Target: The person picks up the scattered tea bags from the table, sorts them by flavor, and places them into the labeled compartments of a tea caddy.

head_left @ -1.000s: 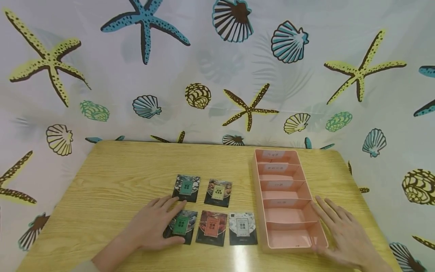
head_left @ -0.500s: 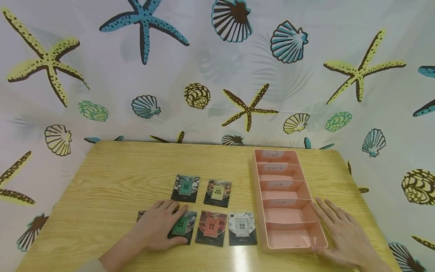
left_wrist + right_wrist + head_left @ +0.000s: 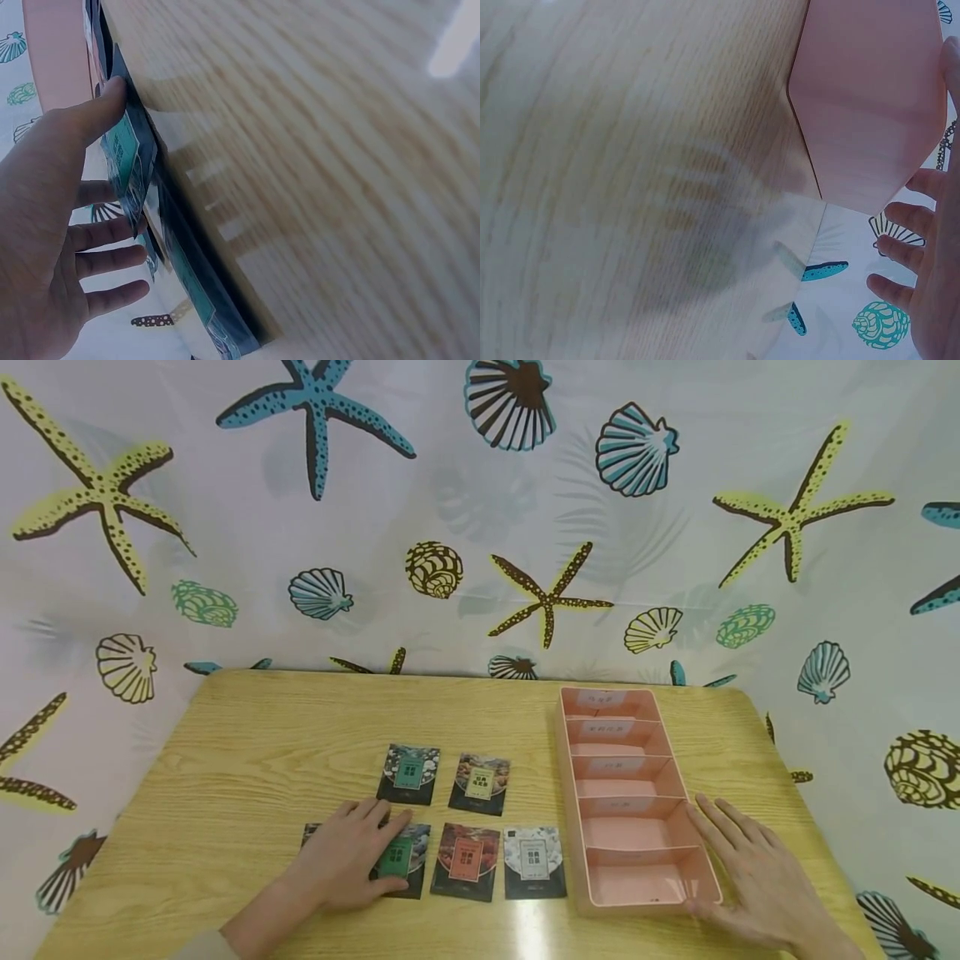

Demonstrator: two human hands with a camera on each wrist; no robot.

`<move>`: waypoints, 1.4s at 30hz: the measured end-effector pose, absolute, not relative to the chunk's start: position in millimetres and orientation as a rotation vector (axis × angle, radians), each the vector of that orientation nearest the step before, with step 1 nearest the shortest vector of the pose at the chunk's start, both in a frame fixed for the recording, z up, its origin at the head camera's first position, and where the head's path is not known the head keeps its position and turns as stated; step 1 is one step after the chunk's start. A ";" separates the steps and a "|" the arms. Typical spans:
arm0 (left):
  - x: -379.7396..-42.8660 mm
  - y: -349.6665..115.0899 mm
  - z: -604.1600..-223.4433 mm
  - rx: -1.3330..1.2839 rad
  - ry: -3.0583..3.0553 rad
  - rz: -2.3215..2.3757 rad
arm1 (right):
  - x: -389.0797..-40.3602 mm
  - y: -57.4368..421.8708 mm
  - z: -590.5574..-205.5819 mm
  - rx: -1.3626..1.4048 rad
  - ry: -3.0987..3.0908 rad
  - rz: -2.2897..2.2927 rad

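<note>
My left hand (image 3: pixel 348 853) holds a dark tea sachet with a green label (image 3: pixel 395 857) by its near and far edges, thumb at the near edge. In the left wrist view this sachet (image 3: pixel 126 154) tilts, one corner over a neighbouring sachet (image 3: pixel 196 274). That neighbour is mostly hidden under the hand in the head view. My right hand (image 3: pixel 757 868), fingers straight and spread, rests against the right side of a pink divided box (image 3: pixel 573 827). The right wrist view shows the box's outer wall (image 3: pixel 870 97) beside the fingers.
A red-labelled sachet (image 3: pixel 466 862) and a white one (image 3: pixel 535 862) lie between the left hand and the box. Behind them are a teal-labelled sachet (image 3: pixel 408 774) and a yellow-labelled one (image 3: pixel 479 784). Paper labels mark several box compartments. A patterned curtain (image 3: pixel 480 527) hangs behind the wooden table (image 3: pixel 262 735).
My left hand has shifted slightly toward the near edge, and a sachet's corner has come into view on its left. The right hand and the box have stayed put.
</note>
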State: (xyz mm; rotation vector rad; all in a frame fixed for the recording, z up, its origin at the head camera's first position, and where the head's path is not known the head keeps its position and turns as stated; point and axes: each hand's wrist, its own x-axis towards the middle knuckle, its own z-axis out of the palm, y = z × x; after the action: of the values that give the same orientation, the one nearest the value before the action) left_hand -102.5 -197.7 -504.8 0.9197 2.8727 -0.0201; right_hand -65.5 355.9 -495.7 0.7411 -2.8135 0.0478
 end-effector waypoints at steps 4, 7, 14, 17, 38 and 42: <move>-103.3 -197.4 -501.6 0.903 2.902 -0.054 | -65.9 355.4 -495.3 0.734 -2.819 0.043; -103.8 -197.5 -500.1 0.920 2.945 -0.103 | -65.6 355.0 -495.4 0.726 -2.825 0.039; -104.5 -199.4 -500.9 0.954 3.040 -0.126 | -65.7 354.7 -493.7 0.728 -2.828 0.027; -104.5 -200.5 -500.7 0.969 3.070 -0.118 | -65.6 355.4 -493.1 0.738 -2.817 0.015; -100.7 -200.2 -492.2 1.055 3.312 -0.072 | -65.9 355.5 -491.2 0.747 -2.800 0.013; -101.0 -195.8 -488.8 1.049 3.331 -0.046 | -66.1 355.8 -491.2 0.752 -2.798 0.018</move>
State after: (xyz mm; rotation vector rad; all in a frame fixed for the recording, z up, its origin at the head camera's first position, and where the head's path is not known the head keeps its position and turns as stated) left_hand -101.0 -195.8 -488.8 1.0489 3.3310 -0.0464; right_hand -66.1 355.8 -491.2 0.7516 -2.7979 0.0180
